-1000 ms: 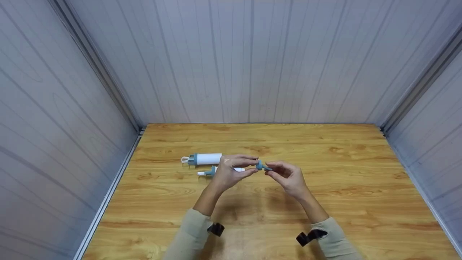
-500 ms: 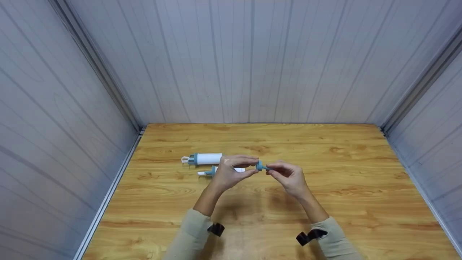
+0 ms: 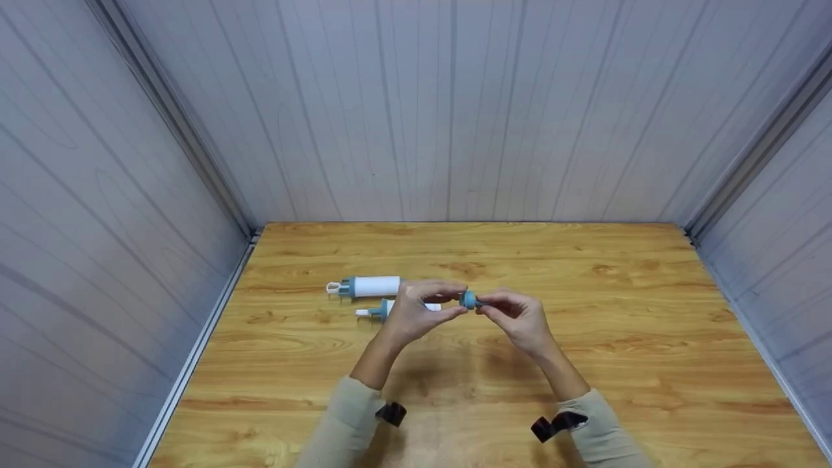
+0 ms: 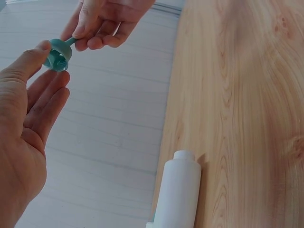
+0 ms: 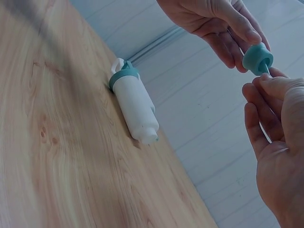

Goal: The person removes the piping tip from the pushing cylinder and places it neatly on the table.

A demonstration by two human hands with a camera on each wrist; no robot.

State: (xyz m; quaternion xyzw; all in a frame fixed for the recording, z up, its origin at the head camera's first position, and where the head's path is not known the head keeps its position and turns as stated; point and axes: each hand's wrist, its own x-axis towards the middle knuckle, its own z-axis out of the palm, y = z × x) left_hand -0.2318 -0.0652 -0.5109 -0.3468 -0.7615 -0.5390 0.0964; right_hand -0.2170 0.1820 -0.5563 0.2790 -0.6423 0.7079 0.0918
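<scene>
A small teal cup-shaped piece with a thin stem (image 3: pixel 468 299) is held up between both hands over the table. My left hand (image 3: pixel 421 307) pinches its wide cup between thumb and fingers. The hollow inside of the cup (image 4: pixel 58 58) shows in the left wrist view. Pinching the thin stem from the other side is my right hand (image 3: pixel 518 318). In the right wrist view the teal piece (image 5: pixel 257 58) shows a rounded rim around the stem. Behind my left hand lies a white tube with a teal end (image 3: pixel 377 286). A second, slimmer one (image 3: pixel 372 312) is partly hidden by that hand.
Both tubes lie on their sides on the wooden table (image 3: pixel 617 351), their handle ends toward the left. Pale panel walls (image 3: pixel 448 117) stand behind and on both sides of it. Each sleeved forearm wears a black strap (image 3: pixel 560 424).
The teal piece has turned a little between the fingers, and its cup now sits slightly nearer the right fingertips. Both hands stay almost in place, and the tubes lie as before.
</scene>
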